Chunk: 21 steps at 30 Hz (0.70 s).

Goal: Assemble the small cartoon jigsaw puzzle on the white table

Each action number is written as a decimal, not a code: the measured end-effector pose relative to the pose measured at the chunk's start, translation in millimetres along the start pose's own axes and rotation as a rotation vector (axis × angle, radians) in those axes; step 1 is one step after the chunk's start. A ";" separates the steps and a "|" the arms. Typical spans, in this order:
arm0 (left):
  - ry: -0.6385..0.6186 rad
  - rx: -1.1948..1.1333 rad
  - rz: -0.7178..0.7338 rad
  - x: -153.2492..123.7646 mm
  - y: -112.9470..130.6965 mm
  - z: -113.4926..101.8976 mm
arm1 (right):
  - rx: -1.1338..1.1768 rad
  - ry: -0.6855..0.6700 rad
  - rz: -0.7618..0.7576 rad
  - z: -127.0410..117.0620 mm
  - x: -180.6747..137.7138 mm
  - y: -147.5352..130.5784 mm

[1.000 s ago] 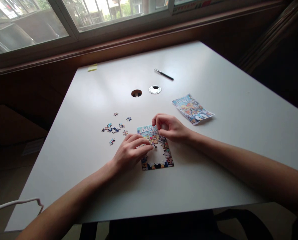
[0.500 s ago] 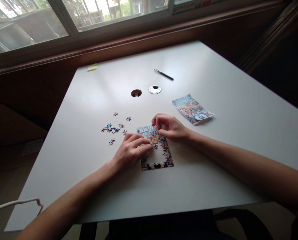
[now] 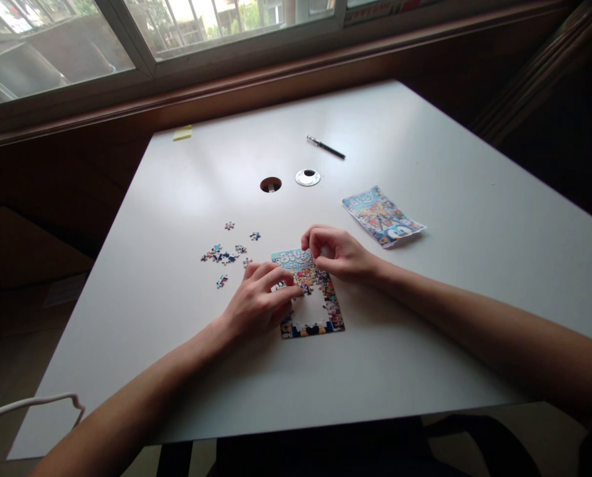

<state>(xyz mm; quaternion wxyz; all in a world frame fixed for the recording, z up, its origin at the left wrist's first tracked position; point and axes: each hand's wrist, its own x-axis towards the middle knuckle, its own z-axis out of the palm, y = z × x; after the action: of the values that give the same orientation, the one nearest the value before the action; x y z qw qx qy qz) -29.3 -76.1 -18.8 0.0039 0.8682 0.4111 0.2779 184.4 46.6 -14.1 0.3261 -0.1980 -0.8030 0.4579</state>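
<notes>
A partly assembled jigsaw puzzle [image 3: 334, 319] lies flat on the white table, its frame and upper part filled and a white gap in the lower middle. My left hand [image 3: 260, 297] rests over its left side, fingers bent but apart, with the tips at the pieces beside the gap; I see no piece held in it. My right hand [image 3: 340, 255] is curled closed at the puzzle's upper right edge, with no visible piece in it. Loose jigsaw pieces [image 3: 226, 257] lie in a scattered group left of the puzzle.
A creased picture sheet [image 3: 383, 217] lies to the right. Farther back are a pen [image 3: 326, 147], a round metal cover [image 3: 308, 177] and a cable hole [image 3: 271, 185]. A yellow sticky note [image 3: 183, 133] is at the far left edge. A white cable [image 3: 32, 401] hangs near the left corner.
My left fingers have shifted slightly left and opened a little, showing more of the puzzle's title. My right hand has stayed in place.
</notes>
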 end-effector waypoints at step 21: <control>-0.063 0.018 -0.037 2.5 5.5 -5.2 | -0.012 -0.003 0.011 0.4 0.7 -1.3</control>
<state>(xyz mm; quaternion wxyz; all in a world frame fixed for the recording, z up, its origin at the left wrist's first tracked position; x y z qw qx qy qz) -26.6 -79.2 -11.9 0.0142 0.8686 0.4294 0.2467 183.6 46.1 -12.9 0.3209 -0.2037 -0.8051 0.4554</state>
